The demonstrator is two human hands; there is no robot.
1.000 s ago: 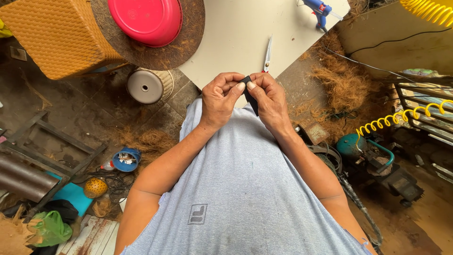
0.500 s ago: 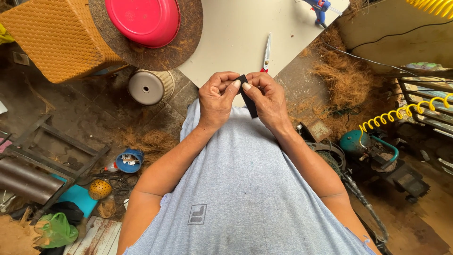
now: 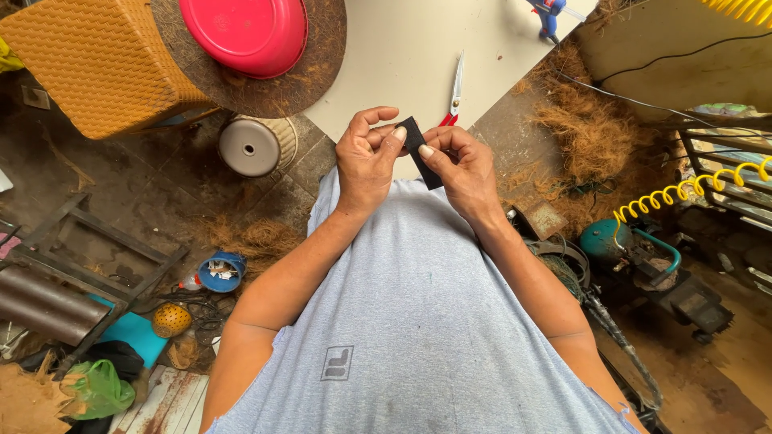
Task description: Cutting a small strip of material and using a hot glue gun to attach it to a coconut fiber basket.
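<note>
Hands met over the grey shirt: left hand (image 3: pixel 366 161) and right hand (image 3: pixel 460 167) both pinched a small flat black strip (image 3: pixel 421 151), fingers curled shut around it. Its long axis ran from eleven o'clock down to five. Beyond, at twelve, red-handled scissors (image 3: pixel 454 90) lay on the pale tabletop (image 3: pixel 394 56).
</note>
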